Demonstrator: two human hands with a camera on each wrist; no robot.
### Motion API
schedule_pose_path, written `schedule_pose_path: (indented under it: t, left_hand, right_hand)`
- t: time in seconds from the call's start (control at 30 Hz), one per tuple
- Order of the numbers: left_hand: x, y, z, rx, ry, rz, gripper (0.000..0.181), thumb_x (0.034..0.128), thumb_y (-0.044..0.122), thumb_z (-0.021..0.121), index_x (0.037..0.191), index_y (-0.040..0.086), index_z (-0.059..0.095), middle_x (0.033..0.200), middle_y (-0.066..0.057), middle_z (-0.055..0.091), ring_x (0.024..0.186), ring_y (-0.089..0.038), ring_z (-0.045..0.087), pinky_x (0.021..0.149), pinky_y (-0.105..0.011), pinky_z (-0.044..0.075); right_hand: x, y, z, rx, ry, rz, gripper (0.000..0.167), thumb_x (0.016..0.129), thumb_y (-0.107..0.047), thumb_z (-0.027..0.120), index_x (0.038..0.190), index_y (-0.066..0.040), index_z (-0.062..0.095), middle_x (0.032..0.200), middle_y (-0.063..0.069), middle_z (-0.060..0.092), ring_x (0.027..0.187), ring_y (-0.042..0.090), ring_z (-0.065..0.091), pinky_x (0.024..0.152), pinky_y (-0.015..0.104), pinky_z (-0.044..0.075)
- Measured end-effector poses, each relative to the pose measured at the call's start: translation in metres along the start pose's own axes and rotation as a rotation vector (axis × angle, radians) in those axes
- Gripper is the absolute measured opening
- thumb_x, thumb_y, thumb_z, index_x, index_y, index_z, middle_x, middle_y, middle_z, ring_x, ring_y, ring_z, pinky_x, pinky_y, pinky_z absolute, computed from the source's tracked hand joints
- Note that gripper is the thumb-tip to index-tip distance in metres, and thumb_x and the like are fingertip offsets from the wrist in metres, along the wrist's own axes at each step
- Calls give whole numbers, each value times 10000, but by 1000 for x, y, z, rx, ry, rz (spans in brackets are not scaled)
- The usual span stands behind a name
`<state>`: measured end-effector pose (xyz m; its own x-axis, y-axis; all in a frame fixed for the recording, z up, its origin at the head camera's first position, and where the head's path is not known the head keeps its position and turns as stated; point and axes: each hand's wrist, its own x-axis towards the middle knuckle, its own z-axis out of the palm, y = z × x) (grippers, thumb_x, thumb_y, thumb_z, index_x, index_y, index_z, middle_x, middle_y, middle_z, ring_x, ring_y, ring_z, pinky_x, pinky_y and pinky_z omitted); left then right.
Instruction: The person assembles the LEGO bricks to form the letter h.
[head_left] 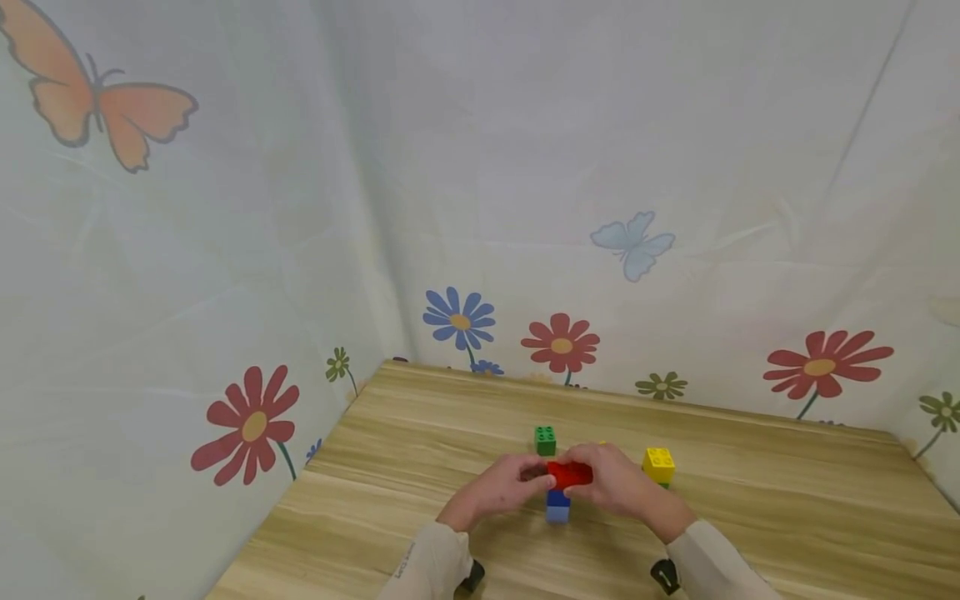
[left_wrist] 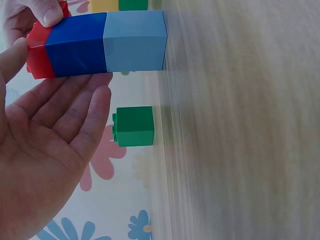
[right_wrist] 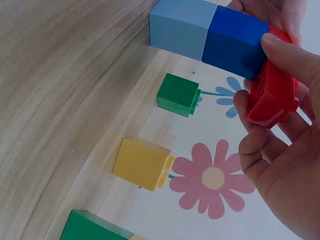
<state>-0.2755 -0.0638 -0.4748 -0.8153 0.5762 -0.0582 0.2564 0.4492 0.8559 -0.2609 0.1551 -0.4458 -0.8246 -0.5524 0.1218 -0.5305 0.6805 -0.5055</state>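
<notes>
A long red toy brick [head_left: 572, 475] sits across the top of a dark blue brick [right_wrist: 235, 42], which stands on a light blue brick [left_wrist: 135, 40]. Its right part juts out past the blue one. My right hand [head_left: 611, 479] grips that jutting end between thumb and fingers. At the other end my left hand [head_left: 502, 487] holds the red brick, thumb on the near side; its other fingers [left_wrist: 65, 112] stretch loosely behind the stack. In the head view both hands partly cover the red brick.
Behind the hands stands a green brick [head_left: 545, 442] on the wooden table [head_left: 450, 417]. A yellow brick [right_wrist: 142, 162] is mostly hidden behind my right hand in the head view. Farther right, another yellow brick [head_left: 659, 461] tops a green one [head_left: 664, 485]. Flower-printed cloth walls edge the table.
</notes>
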Motion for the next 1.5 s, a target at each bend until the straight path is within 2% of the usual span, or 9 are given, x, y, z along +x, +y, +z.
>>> schedule_pose_path:
  t: [0.43, 0.6, 0.73, 0.97, 1.1, 1.33, 1.5]
  left_hand:
    - [-1, 2, 0, 16, 3, 34, 295, 945, 383, 564, 1146, 181, 642, 1010, 117, 632, 891, -49, 581, 830, -278, 484]
    - [-1, 0, 0, -6, -1, 16, 332, 941, 412, 558, 1179, 191, 629, 1040, 121, 624, 917, -55, 575, 853, -294, 478]
    - [-1, -1, 0, -22, -3, -4, 359, 933, 435, 558, 1207, 210, 612, 1069, 125, 614, 945, -67, 566, 872, -312, 474]
    - [2, -2, 2, -1, 5, 36, 342, 951, 412, 543, 1192, 178, 606, 1069, 100, 617, 954, -71, 565, 866, -305, 466]
    - [1, 0, 4, 1, 10, 44, 332, 951, 384, 553, 1205, 174, 590, 1061, 94, 618, 935, -73, 571, 857, -309, 465]
    - [1, 4, 4, 23, 14, 48, 305, 946, 331, 572, 1206, 173, 578, 1051, 95, 612, 907, -79, 566, 841, -299, 471]
    - [3, 5, 4, 45, 14, 53, 287, 940, 311, 576, 1198, 186, 584, 1061, 102, 613, 932, -71, 566, 847, -303, 470]
  right_hand:
    - [-5, -2, 5, -69, 69, -9, 373, 823, -300, 742, 1162, -174, 649, 1118, -43, 638, 927, 111, 550, 827, 340, 492]
    - [-6, -2, 8, -90, 93, -22, 392, 824, -295, 743, 1180, -172, 635, 1125, -37, 635, 933, 118, 553, 824, 350, 493]
    - [-8, -1, 8, -90, 95, -31, 445, 828, -289, 739, 1231, -151, 609, 1154, -29, 621, 969, 138, 551, 838, 358, 496]
    - [-18, 1, 2, -84, 99, -21, 564, 819, -292, 748, 1326, -140, 554, 1173, -18, 613, 973, 146, 538, 836, 342, 502]
    - [-26, 7, -4, -73, 136, -23, 548, 799, -283, 767, 1295, -137, 584, 1157, 3, 624, 989, 184, 561, 842, 369, 504]
    - [-37, 27, -18, -138, 265, -64, 491, 747, -223, 814, 1189, -84, 651, 1113, 19, 651, 1004, 209, 588, 841, 420, 504]
    - [-45, 41, -27, -186, 275, -40, 469, 765, -214, 799, 1183, -69, 644, 1120, 44, 645, 1015, 250, 589, 859, 461, 484]
